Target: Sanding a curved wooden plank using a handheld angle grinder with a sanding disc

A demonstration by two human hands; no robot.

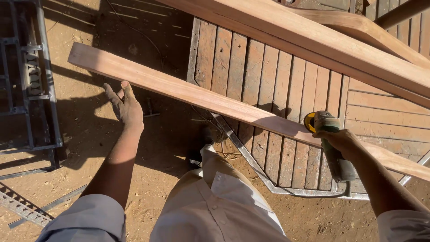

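Head view: metal frame [31, 89] far left on dirt ground [89, 130]. Left hand [126, 106] loose, fingers spread, holding nothing, just below long wooden plank [188, 93] that runs diagonally to lower right. Slatted wooden panel [268, 80] behind plank. Right hand [341, 140] clenched round green angle grinder [333, 143], its yellow disc [309, 122] touching plank edge.

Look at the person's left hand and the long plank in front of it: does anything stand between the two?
Nothing visible does. The left hand is open and right at the near edge of the long plank, with only bare dirt ground below. The right hand holds the angle grinder further along the plank.
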